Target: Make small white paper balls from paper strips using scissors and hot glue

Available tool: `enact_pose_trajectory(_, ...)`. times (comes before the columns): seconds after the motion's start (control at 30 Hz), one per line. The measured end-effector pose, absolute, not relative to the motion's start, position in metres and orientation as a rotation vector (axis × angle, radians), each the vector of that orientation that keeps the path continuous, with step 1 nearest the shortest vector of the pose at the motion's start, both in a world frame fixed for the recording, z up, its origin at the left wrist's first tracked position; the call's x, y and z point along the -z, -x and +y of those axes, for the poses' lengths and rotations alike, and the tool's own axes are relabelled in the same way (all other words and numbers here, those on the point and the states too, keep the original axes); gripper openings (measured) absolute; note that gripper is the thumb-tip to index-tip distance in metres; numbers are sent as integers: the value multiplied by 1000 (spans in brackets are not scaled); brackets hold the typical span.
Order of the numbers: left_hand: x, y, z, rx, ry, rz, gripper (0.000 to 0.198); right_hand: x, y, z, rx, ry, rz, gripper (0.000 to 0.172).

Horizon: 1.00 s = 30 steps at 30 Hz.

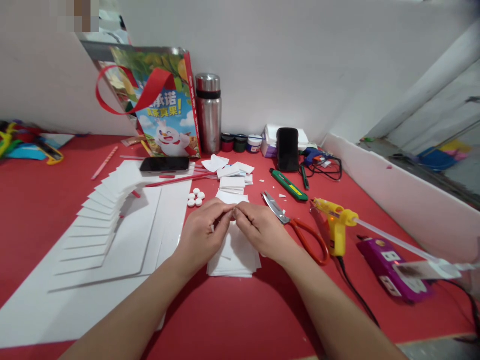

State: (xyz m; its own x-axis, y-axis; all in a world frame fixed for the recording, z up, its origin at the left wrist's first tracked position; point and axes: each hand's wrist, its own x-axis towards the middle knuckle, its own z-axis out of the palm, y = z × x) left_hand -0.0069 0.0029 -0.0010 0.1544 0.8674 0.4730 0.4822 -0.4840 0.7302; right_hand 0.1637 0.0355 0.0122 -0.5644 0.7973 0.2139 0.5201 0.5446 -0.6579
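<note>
My left hand (204, 229) and my right hand (264, 229) meet at the fingertips in a pinch. Whatever sits between them is too small or hidden to make out. Below them lies a stack of white paper pieces (240, 262), partly covered by the hands. Just beyond the fingers are smaller folded white pieces (231, 184). Several round white discs (195, 198) lie left of the fingertips. Red-handled scissors (276, 207), their blades parted, rest beside my right hand. Left of my left hand, a fanned, stair-like row of white card strips (93, 227) curves over white boards (138, 240).
A yellow glue gun (337, 237), a purple box (390, 270) and a green utility knife (289, 185) lie to the right. At the back stand a steel flask (209, 115), a picture bag (165, 110), paint jars (240, 143) and a dark phone (288, 150). Another phone (165, 164) lies flat.
</note>
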Motion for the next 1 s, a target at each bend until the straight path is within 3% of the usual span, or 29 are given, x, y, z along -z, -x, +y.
enact_pose_trajectory(0.33, 2, 7, 2, -1212, -2106, 1309, 24, -14, -165, 35, -708, 1047, -2356, 23)
enact_pose_trajectory(0.5, 1, 3, -1, -1285, -2114, 1370, 23, -15, -162, 35, -1126, 1047, -2083, 36)
enact_pose_trajectory(0.6, 0, 3, -2, -1290, -2032, 1362, 20, -16, -161, 38, -1654, 1025, -1691, 43)
enact_pose_trajectory(0.7, -1, 3, -1, -1330, -1882, 1358, 16, -17, -163, 40, -2118, 910, -1226, 40)
enact_pose_trajectory(0.83, -3, 4, 0, -1333, -1656, 1333, 14, -17, -166, 40, -2244, 874, -1041, 27)
enact_pose_trajectory(1.0, -6, 2, 0, -1298, -1393, 1272, 14, -17, -165, 39, -2181, 851, -1026, 23)
